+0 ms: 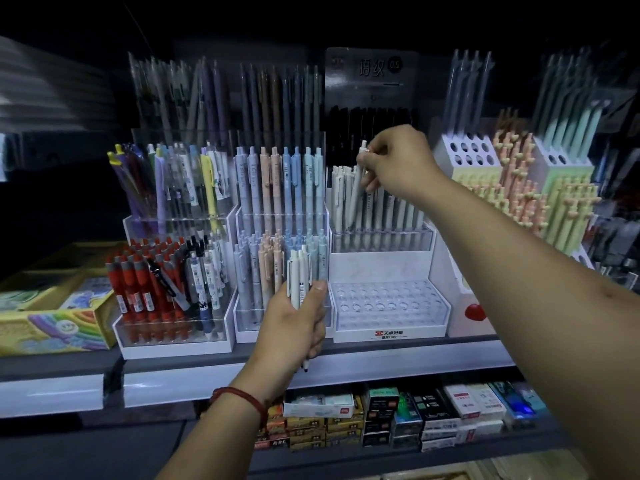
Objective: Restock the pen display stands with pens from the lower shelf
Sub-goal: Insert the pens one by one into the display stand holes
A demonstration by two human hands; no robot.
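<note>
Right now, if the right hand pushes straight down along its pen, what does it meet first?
Probably the upper tier of the white stand: the right hand pinches a pale pen whose tip sits among the standing pens there. Depth is unclear.

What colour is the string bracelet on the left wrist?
The bracelet is red; the head view, the only one, shows it clearly.

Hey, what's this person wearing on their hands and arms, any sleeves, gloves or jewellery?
Both forearms are bare, with no sleeve in view. The left hand and right hand wear no gloves, and no rings show. The only thing worn is a thin red cord bracelet around the left wrist; the right wrist carries nothing.
</note>
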